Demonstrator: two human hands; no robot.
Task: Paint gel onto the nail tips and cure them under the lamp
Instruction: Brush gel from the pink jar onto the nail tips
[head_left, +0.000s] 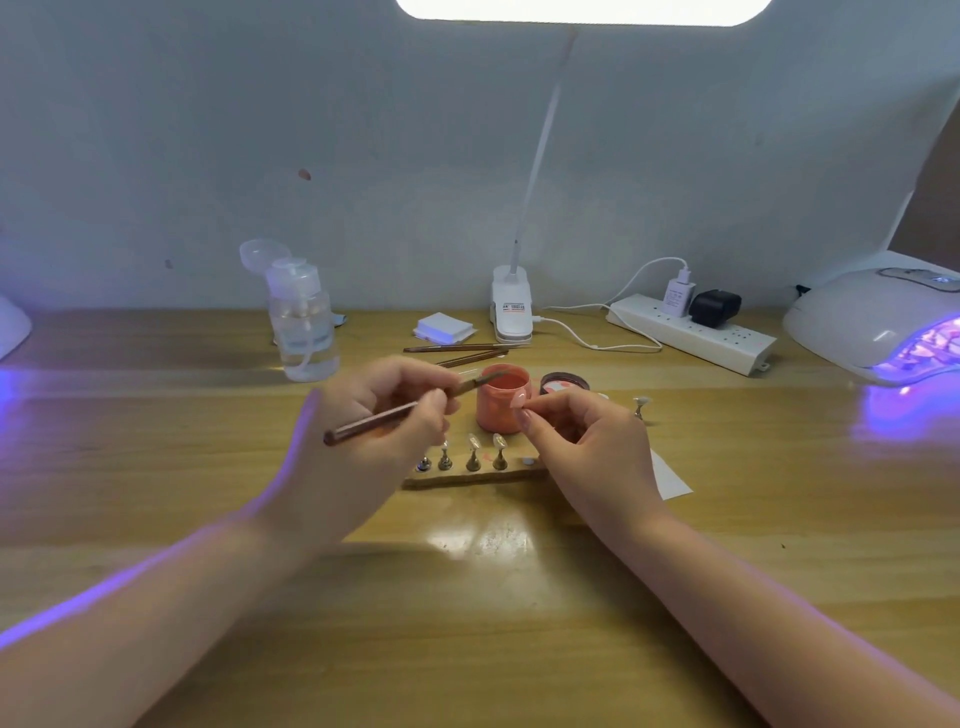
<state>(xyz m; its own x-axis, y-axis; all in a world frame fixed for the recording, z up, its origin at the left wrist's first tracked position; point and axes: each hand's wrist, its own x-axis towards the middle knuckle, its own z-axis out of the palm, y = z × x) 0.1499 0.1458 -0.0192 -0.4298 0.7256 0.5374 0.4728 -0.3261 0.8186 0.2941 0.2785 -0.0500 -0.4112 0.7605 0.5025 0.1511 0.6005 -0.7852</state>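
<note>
Pinching a brown brush (400, 410) between curled fingers, the left hand (379, 415) holds its bristles at the rim of the open coral gel jar (501, 400). The right hand (582, 436) pinches what looks like a painted nail tip (519, 399) just beside the jar.

Both forearms bare to the bottom frame edge, no sleeve in shot. Left hand (382, 410) and right hand (587, 441): no rings, watch or gloves visible. Right-hand nails short, look unpainted; left-hand nails not visible. Violet light streak along left forearm edge.
</note>
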